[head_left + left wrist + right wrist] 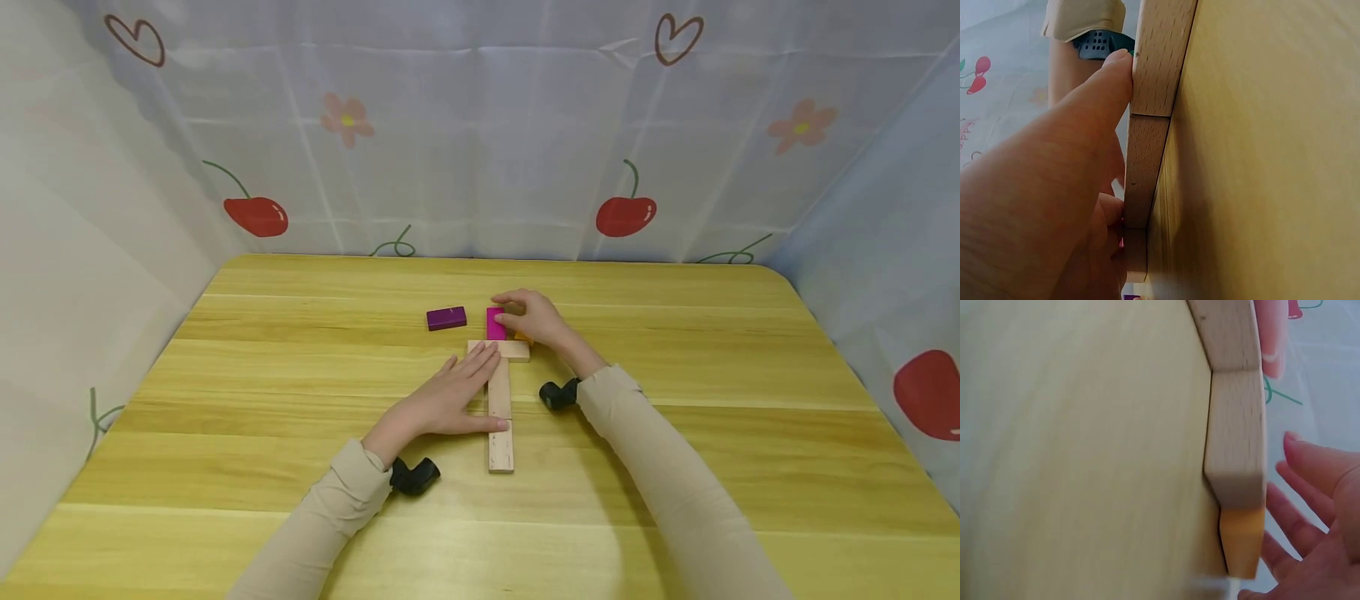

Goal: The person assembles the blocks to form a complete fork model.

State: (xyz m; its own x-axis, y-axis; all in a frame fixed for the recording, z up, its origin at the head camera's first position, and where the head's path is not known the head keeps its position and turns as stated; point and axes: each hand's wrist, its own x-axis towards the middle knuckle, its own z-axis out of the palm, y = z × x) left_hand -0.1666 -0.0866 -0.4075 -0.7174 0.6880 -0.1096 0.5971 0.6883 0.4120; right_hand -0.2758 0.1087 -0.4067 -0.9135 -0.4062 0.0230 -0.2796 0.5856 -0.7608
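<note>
Two plain wooden blocks [499, 450] lie end to end, topped by a crosswise wooden block [519, 351] at their far end. My left hand [450, 400] rests over them with extended fingers. Its fingertips lie on the crosswise block, its thumb on the nearer blocks. A magenta block [494, 327] stands against the far side of the crosswise block. Over its right edge hovers my right hand [534, 318], thumb and fingers apart. Partly hidden beneath that hand is an orange block [1242, 540], against the crosswise block. In the right wrist view the right fingers are spread beside the orange block.
A purple block [446, 318] lies apart on the table [300, 375], left of the magenta one. Black wrist devices [415, 477] show below both cuffs. A patterned curtain [465, 125] hangs behind the table's far edge.
</note>
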